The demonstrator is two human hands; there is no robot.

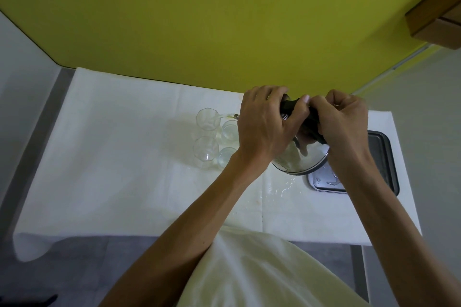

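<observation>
Kettle (299,159), tilted above the table (124,169) beside the tray (385,157), is pouring toward the far glass (208,119), left hand (264,127) and right hand (345,119) both gripping it; levelling before overflow is likely coming next.

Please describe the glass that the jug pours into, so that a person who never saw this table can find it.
On the white-covered table, four clear glasses stand in a square left of the tilted jug. It is the far left glass, nearest the yellow wall. Alone among them, it meets the thin stream from the spout.
</observation>
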